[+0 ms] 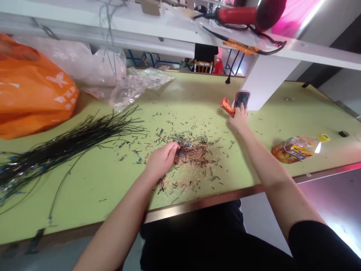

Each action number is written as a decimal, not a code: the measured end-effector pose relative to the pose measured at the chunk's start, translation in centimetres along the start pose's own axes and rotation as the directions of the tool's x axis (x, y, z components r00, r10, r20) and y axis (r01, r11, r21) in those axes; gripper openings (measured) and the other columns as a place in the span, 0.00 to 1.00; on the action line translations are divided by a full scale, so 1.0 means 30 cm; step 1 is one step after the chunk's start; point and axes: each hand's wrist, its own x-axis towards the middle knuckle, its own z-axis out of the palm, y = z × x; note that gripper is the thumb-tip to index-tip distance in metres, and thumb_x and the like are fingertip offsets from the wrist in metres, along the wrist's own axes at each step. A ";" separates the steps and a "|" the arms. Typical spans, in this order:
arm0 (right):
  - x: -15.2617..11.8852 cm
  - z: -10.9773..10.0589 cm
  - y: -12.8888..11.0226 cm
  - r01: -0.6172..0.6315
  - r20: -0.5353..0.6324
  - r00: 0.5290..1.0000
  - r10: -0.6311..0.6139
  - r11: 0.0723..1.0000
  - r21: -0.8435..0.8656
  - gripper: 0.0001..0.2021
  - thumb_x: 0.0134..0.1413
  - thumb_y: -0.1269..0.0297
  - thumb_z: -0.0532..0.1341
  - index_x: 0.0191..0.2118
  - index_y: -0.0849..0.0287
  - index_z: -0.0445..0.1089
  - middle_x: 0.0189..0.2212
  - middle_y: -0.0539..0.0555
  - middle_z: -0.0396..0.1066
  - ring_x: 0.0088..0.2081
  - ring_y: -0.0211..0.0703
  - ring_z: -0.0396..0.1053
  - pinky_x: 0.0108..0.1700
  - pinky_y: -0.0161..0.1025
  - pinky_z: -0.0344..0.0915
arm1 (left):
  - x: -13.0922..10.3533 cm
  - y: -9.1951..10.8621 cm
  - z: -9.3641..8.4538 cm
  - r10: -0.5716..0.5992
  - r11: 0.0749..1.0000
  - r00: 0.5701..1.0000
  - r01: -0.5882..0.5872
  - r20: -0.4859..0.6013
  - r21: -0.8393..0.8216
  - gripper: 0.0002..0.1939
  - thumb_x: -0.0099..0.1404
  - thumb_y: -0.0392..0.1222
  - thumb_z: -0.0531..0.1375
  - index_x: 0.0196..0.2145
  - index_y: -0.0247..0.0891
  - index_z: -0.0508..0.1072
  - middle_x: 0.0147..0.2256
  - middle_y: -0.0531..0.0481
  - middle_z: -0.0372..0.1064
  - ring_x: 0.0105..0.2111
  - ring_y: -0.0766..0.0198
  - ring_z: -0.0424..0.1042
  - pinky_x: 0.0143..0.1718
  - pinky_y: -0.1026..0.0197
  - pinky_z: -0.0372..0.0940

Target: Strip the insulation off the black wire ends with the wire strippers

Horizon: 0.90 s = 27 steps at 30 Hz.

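Observation:
My left hand [161, 161] rests at the near left side of a pile of wire clippings [194, 154], short black pieces mixed with coppery strands and small blue bits. Its thumb and fingers are pressed together, and I cannot make out what is between them. My right hand [239, 117] reaches far forward, fingers stretched against the lower part of a dark phone [242, 98] that stands upright by the white shelf post. An orange-handled tool [226, 107] lies just left of those fingers. To the left spreads a long bundle of black wires [84, 135].
An orange bag [34, 90] and clear plastic bags [138, 84] occupy the back left of the green table [93, 210]. A pouch with a yellow cap [296, 149] lies at right. Overhead, a white shelf [169, 32] carries a red heat gun [239, 15] with a hanging cord.

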 end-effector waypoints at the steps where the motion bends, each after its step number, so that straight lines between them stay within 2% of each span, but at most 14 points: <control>1: 0.012 0.001 0.010 -0.012 0.020 1.000 0.012 1.000 0.005 0.21 0.60 0.74 0.57 0.58 0.73 0.67 0.77 0.81 0.41 0.78 0.80 0.33 0.72 0.76 0.37 | 0.002 0.000 -0.002 0.005 1.000 1.000 -0.005 0.001 0.000 0.25 0.76 0.56 0.43 0.46 0.43 0.76 0.39 0.45 0.82 0.39 0.51 0.80 0.41 0.54 0.68; 4: 0.017 -0.005 0.021 -0.010 0.047 0.999 0.009 0.999 0.036 0.21 0.58 0.75 0.57 0.57 0.74 0.68 0.77 0.82 0.41 0.77 0.79 0.34 0.72 0.76 0.35 | 0.010 -0.005 -0.005 0.016 1.000 1.000 -0.016 -0.008 -0.002 0.25 0.76 0.55 0.44 0.46 0.43 0.76 0.37 0.46 0.82 0.37 0.52 0.79 0.40 0.55 0.68; 7: -0.024 -0.018 -0.004 -0.005 -0.014 1.000 0.007 0.991 0.135 0.20 0.54 0.76 0.58 0.54 0.68 0.70 0.76 0.78 0.45 0.77 0.73 0.39 0.73 0.73 0.39 | 0.012 -0.011 -0.002 0.026 1.000 0.999 -0.026 -0.020 -0.008 0.24 0.76 0.55 0.44 0.45 0.44 0.77 0.40 0.46 0.83 0.39 0.52 0.80 0.41 0.55 0.68; 9: -0.079 -0.018 -0.043 -0.008 -0.020 1.000 0.013 0.968 0.252 0.19 0.53 0.75 0.59 0.52 0.63 0.70 0.71 0.73 0.58 0.73 0.66 0.54 0.71 0.68 0.51 | 0.009 -0.014 0.003 0.033 0.999 0.999 -0.033 -0.032 -0.009 0.24 0.76 0.55 0.45 0.45 0.44 0.77 0.41 0.46 0.83 0.40 0.52 0.80 0.42 0.55 0.69; 11: -0.155 -0.007 -0.101 -0.009 0.048 0.999 -0.009 0.932 0.362 0.17 0.55 0.73 0.59 0.51 0.58 0.70 0.58 0.66 0.74 0.59 0.58 0.72 0.63 0.59 0.66 | 0.004 -0.013 0.008 0.031 0.999 0.998 -0.032 -0.051 -0.015 0.24 0.76 0.55 0.45 0.46 0.44 0.77 0.42 0.45 0.83 0.41 0.51 0.80 0.43 0.54 0.69; 12: -0.199 0.004 -0.135 -0.026 0.108 0.994 -0.031 0.870 0.493 0.16 0.56 0.71 0.60 0.51 0.57 0.70 0.54 0.63 0.77 0.54 0.55 0.74 0.61 0.58 0.68 | 0.002 -0.012 0.010 0.027 0.999 0.997 -0.029 -0.068 -0.025 0.24 0.76 0.55 0.45 0.46 0.43 0.77 0.42 0.45 0.83 0.41 0.51 0.80 0.44 0.54 0.70; 14: -0.293 0.028 -0.206 -0.117 0.227 0.969 -0.096 0.632 0.766 0.13 0.56 0.67 0.63 0.47 0.56 0.71 0.49 0.60 0.78 0.51 0.51 0.76 0.60 0.54 0.70 | -0.003 -0.008 0.012 0.017 0.998 0.993 -0.024 -0.114 -0.060 0.25 0.77 0.55 0.45 0.48 0.42 0.77 0.45 0.43 0.83 0.44 0.51 0.80 0.47 0.54 0.70; 15: -0.342 0.039 -0.240 -0.206 0.310 0.940 -0.145 0.483 0.851 0.14 0.54 0.65 0.65 0.47 0.55 0.71 0.48 0.58 0.79 0.50 0.50 0.77 0.59 0.52 0.72 | -0.005 -0.005 0.012 0.012 0.997 0.990 -0.023 -0.137 -0.078 0.25 0.77 0.55 0.45 0.50 0.41 0.77 0.46 0.43 0.82 0.45 0.52 0.80 0.48 0.53 0.70; 17: -0.432 0.055 -0.295 -0.430 0.491 0.824 -0.283 0.251 0.867 0.17 0.52 0.62 0.68 0.48 0.54 0.72 0.46 0.56 0.79 0.47 0.50 0.79 0.51 0.49 0.76 | -0.008 -0.001 0.009 0.014 0.994 0.984 -0.033 -0.179 -0.104 0.25 0.78 0.54 0.45 0.52 0.40 0.77 0.46 0.42 0.82 0.44 0.52 0.80 0.49 0.53 0.71; 19: -0.504 0.062 -0.327 -0.582 0.574 0.716 -0.397 0.112 0.805 0.18 0.49 0.63 0.69 0.48 0.53 0.73 0.43 0.55 0.79 0.42 0.50 0.79 0.45 0.46 0.77 | -0.010 0.000 0.007 0.032 0.992 0.976 -0.057 -0.213 -0.113 0.25 0.79 0.53 0.45 0.55 0.39 0.76 0.45 0.42 0.82 0.44 0.54 0.79 0.48 0.54 0.71; 21: -0.552 0.064 -0.337 -0.673 0.609 0.633 -0.478 0.049 0.738 0.17 0.49 0.64 0.69 0.47 0.54 0.73 0.39 0.52 0.79 0.38 0.47 0.79 0.42 0.45 0.78 | -0.013 -0.002 0.007 0.051 0.990 0.968 -0.081 -0.244 -0.117 0.25 0.80 0.52 0.45 0.57 0.37 0.75 0.43 0.42 0.81 0.43 0.56 0.79 0.48 0.56 0.71; 23: -0.574 0.064 -0.335 -0.734 0.626 0.557 -0.546 0.028 0.678 0.15 0.50 0.63 0.70 0.44 0.55 0.74 0.35 0.51 0.77 0.36 0.46 0.78 0.41 0.45 0.78 | -0.018 -0.008 0.012 0.059 0.988 0.962 -0.095 -0.267 -0.121 0.25 0.81 0.51 0.45 0.59 0.36 0.73 0.40 0.44 0.80 0.40 0.58 0.79 0.46 0.57 0.70; 27: -0.575 0.068 -0.324 -0.803 0.626 0.436 -0.647 0.034 0.595 0.18 0.56 0.48 0.70 0.41 0.59 0.74 0.33 0.52 0.76 0.34 0.46 0.77 0.41 0.47 0.79 | -0.027 -0.018 0.026 0.084 0.986 0.954 -0.121 -0.289 -0.114 0.23 0.81 0.51 0.46 0.60 0.35 0.71 0.35 0.47 0.78 0.35 0.61 0.77 0.42 0.58 0.69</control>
